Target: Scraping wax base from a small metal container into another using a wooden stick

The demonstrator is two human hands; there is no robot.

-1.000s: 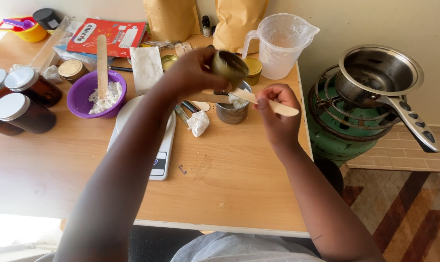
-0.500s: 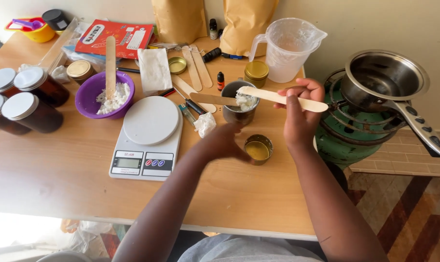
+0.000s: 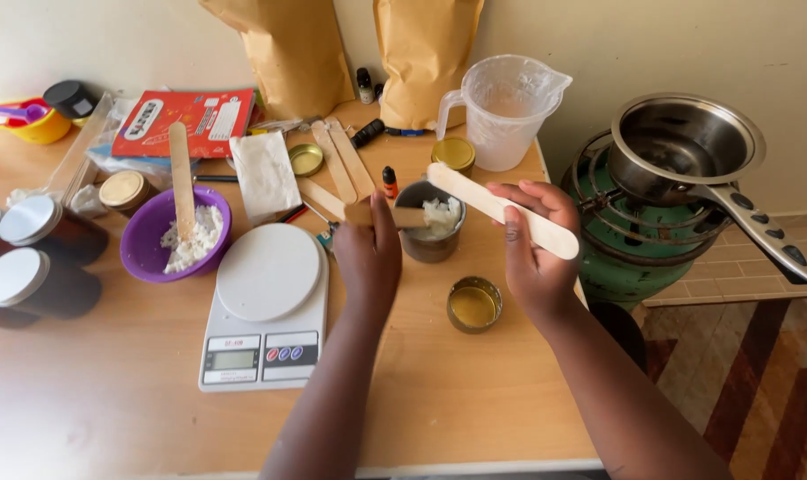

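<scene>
The right hand [image 3: 532, 258] has its grip pinched around a long wooden stick [image 3: 501, 211], held near the stick's lower end. From that grip the stick slants up and to the left, and its far tip sits over the rim of a small grey metal cup [image 3: 430, 233] holding a white flaky mass [image 3: 441, 216].

The left hand [image 3: 368, 253] lies just left of the cup with its back to the camera. Its fingers are curled around a second flat wooden stick [image 3: 409, 217] that crosses the cup's mouth, though from this angle it is hard to tell how tightly that grip closes.

Below and between the two grips, a small open gold tin [image 3: 473, 305] stands on the bench [image 3: 439, 391], apart from both hands. To the left of the left grip is a white kitchen scale [image 3: 265, 307], and beyond it a purple bowl [image 3: 150, 236] with white flakes and an upright wooden stick in it. Above the cup stand a clear plastic jug [image 3: 505, 111], a closed gold tin [image 3: 454, 153] and a small dropper bottle [image 3: 390, 180].

To the right of the right grip, off the bench, a steel saucepan [image 3: 688, 142] sits on a green gas burner [image 3: 630, 258].
</scene>
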